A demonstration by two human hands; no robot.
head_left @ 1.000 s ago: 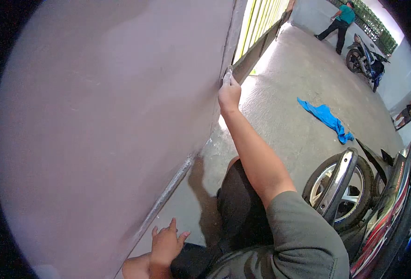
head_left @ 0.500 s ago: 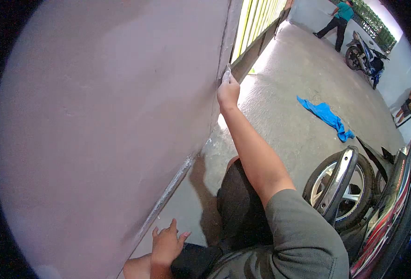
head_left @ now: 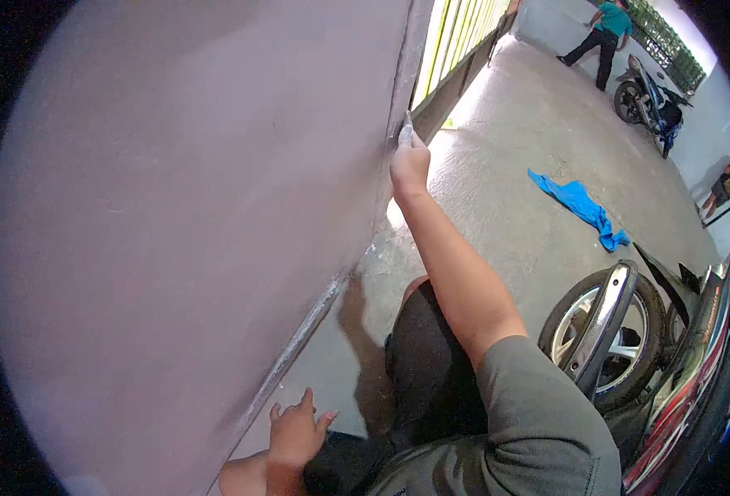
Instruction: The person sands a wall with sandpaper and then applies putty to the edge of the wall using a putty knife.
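Note:
My right hand (head_left: 410, 168) reaches out to the far vertical edge of the pinkish-grey wall (head_left: 191, 190), beside the barred opening (head_left: 457, 41). Its fingers are closed. A narrow, whitish-grey shape (head_left: 406, 131) sticks up from them against the wall edge, and its kind is too small to tell. Low in the view, my left hand (head_left: 294, 434) is held near the foot of the wall, above my knee. Its fingers are spread, with nothing seen in them.
A blue cloth (head_left: 580, 203) lies on the concrete floor (head_left: 497, 190). Close on my right stands a motorcycle (head_left: 604, 331), its wheel and exhaust facing me. Farther off are a second motorcycle (head_left: 650, 103), a person in a teal shirt (head_left: 610, 37) and another person (head_left: 723, 188) by the far wall.
My right hand has slid slightly down and to the right along the wall edge. My left hand stays almost where it was.

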